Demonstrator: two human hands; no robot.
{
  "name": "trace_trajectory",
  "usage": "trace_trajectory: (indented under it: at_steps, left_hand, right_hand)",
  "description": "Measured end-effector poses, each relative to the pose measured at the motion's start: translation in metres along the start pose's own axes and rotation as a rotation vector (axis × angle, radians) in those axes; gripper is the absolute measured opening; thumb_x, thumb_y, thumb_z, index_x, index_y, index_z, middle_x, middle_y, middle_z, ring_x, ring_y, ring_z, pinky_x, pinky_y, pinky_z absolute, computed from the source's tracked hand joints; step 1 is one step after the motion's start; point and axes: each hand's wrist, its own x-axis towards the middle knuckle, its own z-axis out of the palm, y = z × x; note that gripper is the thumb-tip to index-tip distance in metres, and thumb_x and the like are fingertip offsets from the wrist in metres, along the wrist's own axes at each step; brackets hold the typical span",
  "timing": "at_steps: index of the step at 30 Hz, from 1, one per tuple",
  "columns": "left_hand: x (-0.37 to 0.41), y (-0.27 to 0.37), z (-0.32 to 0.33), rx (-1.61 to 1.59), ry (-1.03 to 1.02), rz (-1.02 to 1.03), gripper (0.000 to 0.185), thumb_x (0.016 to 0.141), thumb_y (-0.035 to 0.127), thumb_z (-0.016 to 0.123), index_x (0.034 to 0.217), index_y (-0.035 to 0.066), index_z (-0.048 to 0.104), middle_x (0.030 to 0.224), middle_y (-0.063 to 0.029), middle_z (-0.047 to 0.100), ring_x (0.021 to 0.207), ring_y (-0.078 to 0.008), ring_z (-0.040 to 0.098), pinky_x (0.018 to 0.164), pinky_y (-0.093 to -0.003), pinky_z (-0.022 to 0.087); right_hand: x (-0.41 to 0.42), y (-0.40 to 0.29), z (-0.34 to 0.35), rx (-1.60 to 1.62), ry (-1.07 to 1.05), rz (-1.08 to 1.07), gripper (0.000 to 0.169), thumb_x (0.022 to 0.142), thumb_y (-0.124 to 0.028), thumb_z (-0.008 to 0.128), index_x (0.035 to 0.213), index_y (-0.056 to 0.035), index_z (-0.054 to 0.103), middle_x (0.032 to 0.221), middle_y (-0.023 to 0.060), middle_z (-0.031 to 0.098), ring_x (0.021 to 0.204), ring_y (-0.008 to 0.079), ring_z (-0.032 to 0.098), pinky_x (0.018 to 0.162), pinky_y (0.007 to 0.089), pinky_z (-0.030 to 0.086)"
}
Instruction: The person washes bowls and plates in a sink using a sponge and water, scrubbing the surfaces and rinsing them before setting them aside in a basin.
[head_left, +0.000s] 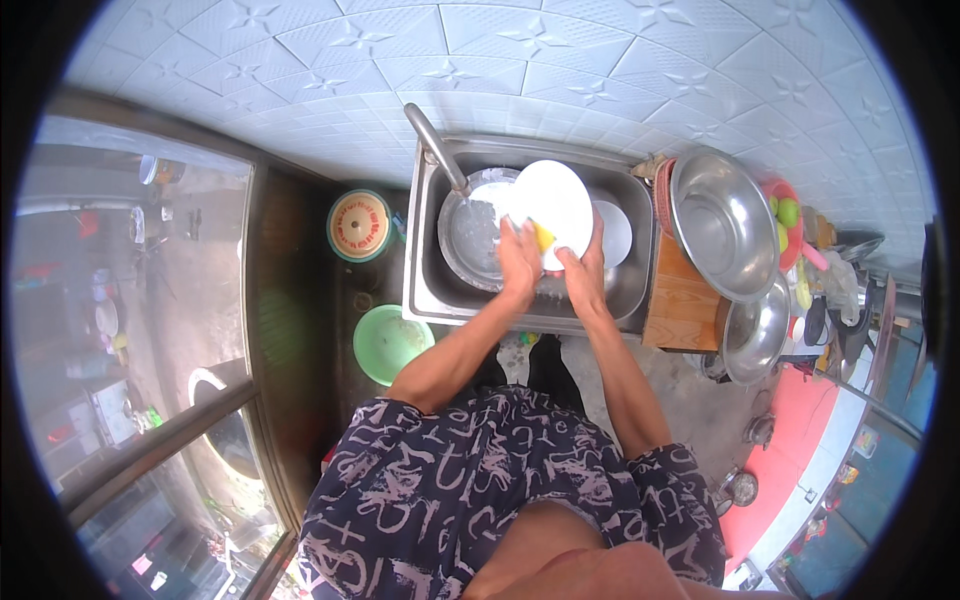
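My right hand (586, 268) grips the lower right edge of a white plate (553, 206), which is tilted over a stainless steel sink (465, 309). A yellow sponge (543, 235) lies against the plate's face, held by my left hand (520, 253), whose fingers are partly blurred. Below the hands, a round metal basin (474, 236) with water and suds stands in the sink's left part. Another white dish (615, 234) sits in the sink to the right, partly behind my right hand. The faucet (441, 154) reaches over the basin.
Large steel bowls (724, 225) lean right of the sink by a wooden cabinet (681, 300). Behind them is a red basket (791, 247) with green items. A green plastic basin (391, 341) and a patterned round container (358, 225) stand at left, near a framed window (255, 262).
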Motion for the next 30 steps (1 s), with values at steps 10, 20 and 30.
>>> trace_trajectory:
  at_steps: [10,20,30]
  left_hand:
    - [0.007,0.000,-0.012,0.089,-0.048,-0.126,0.027,0.100,0.023,0.048,0.106,-0.003,0.053,0.092,-0.0106,0.059,0.084,-0.0147,0.050,0.076,-0.0320,0.045]
    - [0.014,-0.033,-0.015,-0.016,0.025,-0.113,0.041,0.086,0.016,0.070,0.116,-0.003,0.050,0.106,-0.0152,0.062,0.097,-0.0195,0.058,0.083,-0.0334,0.048]
    - [0.048,-0.005,-0.030,0.451,-0.081,0.045,0.043,0.086,0.033,0.072,0.094,-0.006,0.057,0.077,-0.0216,0.063,0.073,-0.0218,0.063,0.068,-0.0394,0.049]
  right_hand:
    - [-0.001,0.031,0.007,0.104,0.012,0.077,0.076,0.072,0.002,0.050,0.144,-0.0070,0.027,0.124,0.0172,0.049,0.091,0.0219,0.062,0.052,0.0268,0.055]
    - [-0.002,0.022,0.019,0.137,-0.039,0.145,0.075,0.072,-0.003,0.053,0.143,-0.0078,0.028,0.122,0.0147,0.050,0.088,0.0212,0.061,0.051,0.0266,0.054]
    - [-0.003,0.005,0.006,0.095,-0.127,0.186,0.080,0.069,-0.004,0.052,0.145,-0.0106,0.028,0.128,0.0144,0.047,0.095,0.0222,0.059,0.054,0.0278,0.055]
